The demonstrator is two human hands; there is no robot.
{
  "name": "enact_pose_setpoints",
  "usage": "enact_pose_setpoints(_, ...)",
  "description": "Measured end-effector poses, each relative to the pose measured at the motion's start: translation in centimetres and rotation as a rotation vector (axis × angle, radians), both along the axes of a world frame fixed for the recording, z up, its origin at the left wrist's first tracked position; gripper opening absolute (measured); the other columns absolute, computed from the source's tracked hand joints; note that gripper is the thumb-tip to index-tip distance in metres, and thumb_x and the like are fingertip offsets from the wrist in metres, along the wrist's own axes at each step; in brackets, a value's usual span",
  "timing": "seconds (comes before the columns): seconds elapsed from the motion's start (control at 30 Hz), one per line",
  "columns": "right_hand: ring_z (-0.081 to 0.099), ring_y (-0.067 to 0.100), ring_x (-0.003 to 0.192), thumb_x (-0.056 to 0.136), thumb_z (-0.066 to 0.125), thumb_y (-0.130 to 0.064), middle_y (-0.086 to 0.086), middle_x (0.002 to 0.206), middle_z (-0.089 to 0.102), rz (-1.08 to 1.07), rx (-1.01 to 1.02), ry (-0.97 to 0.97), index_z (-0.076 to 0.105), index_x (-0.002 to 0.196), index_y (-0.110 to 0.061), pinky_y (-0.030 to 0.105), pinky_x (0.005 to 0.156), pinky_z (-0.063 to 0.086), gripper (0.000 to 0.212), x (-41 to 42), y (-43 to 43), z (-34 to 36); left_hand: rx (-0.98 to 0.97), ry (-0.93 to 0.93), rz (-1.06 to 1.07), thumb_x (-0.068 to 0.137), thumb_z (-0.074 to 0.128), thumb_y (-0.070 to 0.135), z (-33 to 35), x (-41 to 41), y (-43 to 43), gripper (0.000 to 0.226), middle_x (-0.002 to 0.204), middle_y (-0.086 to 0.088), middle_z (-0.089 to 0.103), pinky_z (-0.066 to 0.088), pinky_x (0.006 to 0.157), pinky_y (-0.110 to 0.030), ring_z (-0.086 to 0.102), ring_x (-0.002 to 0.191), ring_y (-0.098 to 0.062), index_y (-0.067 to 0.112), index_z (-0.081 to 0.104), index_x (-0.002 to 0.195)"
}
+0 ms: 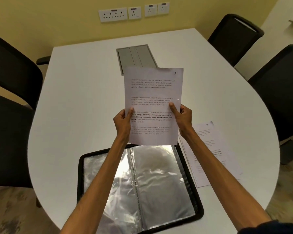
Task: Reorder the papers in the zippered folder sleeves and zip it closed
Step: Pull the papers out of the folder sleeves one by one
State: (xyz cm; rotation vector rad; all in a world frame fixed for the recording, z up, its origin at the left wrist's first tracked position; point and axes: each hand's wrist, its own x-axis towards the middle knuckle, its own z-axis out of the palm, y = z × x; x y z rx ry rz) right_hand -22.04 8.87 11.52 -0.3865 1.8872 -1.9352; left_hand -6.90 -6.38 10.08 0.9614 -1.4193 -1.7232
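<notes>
We see the zippered folder [80, 179] lying unzipped and spread flat on the white table [85, 98], at its near edge. Its two facing clear sleeves [161, 179] shine with glare, and we can make out no sheet inside them.

Above the folder we see one printed sheet [153, 92] held upright. The left hand [123, 121] grips its left edge and the right hand [183, 118] its right edge, thumbs on the front and fingers curled behind. It carries four paragraphs. The third is partly bold and reads "way of living. Defined by a slower pace, it is centered around strong community bonds, local traditions". A small handwritten mark sits in the top right corner, but we cannot read it for sure.

More printed papers [222, 149] lie just right of the folder; how many, we cannot tell.

We count four black chairs, four socket plates [112, 14] and one grey cable hatch [134, 56].
</notes>
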Motion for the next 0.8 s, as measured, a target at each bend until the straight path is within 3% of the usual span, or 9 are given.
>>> enact_pose_setpoints(0.23,0.072,0.022,0.081,0.091,0.069,-0.027,0.009,0.099,0.074,-0.029,-0.008,-0.032,0.068,0.107,-0.005,0.033,0.072,0.06,0.028,-1.1,4.9,-1.4,0.084,0.008,-0.03,0.095,0.065,0.024,-1.0,-1.8,4.0,0.02,0.087,-0.01,0.069,0.058,0.077,-0.04,0.064,0.079,-0.022,0.005,0.068,0.091)
enact_pose_setpoints(0.37,0.07,0.022,0.088,0.091,0.069,-0.026,0.004,0.097,0.074,-0.182,0.126,-0.004,0.07,0.101,-0.009,0.037,0.083,0.059,0.019,-3.5,8.8,-3.9,0.134,-0.1,-0.054,0.099,0.057,0.019,-3.4,-4.3,8.0,0.023,0.083,-0.008,0.068,0.056,0.082,-0.047,0.062,0.079,-0.023,0.012,0.067,0.08)
enact_pose_setpoints(0.43,0.07,0.022,0.09,0.091,0.069,-0.026,0.005,0.098,0.073,-0.26,0.219,0.002,0.071,0.102,-0.008,0.039,0.086,0.058,0.021,-4.9,10.9,-5.5,0.177,-0.168,-0.063,0.099,0.057,0.018,-4.7,-5.6,10.3,0.023,0.084,-0.006,0.069,0.057,0.083,-0.045,0.063,0.079,-0.022,0.012,0.068,0.08)
enact_pose_setpoints(0.57,0.069,0.024,0.095,0.09,0.069,-0.023,0.009,0.11,0.072,-0.353,0.366,-0.003,0.072,0.102,-0.011,0.035,0.082,0.058,0.018,-7.4,15.1,-7.8,0.185,-0.303,-0.141,0.089,0.068,0.018,-6.9,-7.2,14.0,0.017,0.075,-0.006,0.066,0.052,0.068,-0.037,0.059,0.071,-0.02,0.01,0.065,0.074)
enact_pose_setpoints(0.7,0.068,0.023,0.09,0.09,0.069,-0.024,0.006,0.102,0.071,-0.387,0.452,-0.063,0.07,0.111,-0.006,0.033,0.08,0.055,0.027,-8.8,18.5,-9.8,0.198,-0.429,-0.185,0.083,0.075,0.017,-9.1,-7.9,16.7,0.016,0.078,0.001,0.074,0.06,0.077,-0.04,0.071,0.078,-0.018,0.019,0.07,0.068)
enact_pose_setpoints(0.8,0.066,0.023,0.089,0.092,0.065,-0.019,0.007,0.1,0.071,-0.399,0.514,-0.078,0.071,0.107,-0.006,0.031,0.078,0.053,0.021,-9.4,20.4,-11.4,0.184,-0.486,-0.213,0.086,0.072,0.013,-10.1,-8.6,18.8,0.012,0.082,-0.003,0.074,0.059,0.072,-0.032,0.07,0.072,-0.017,0.016,0.072,0.074)
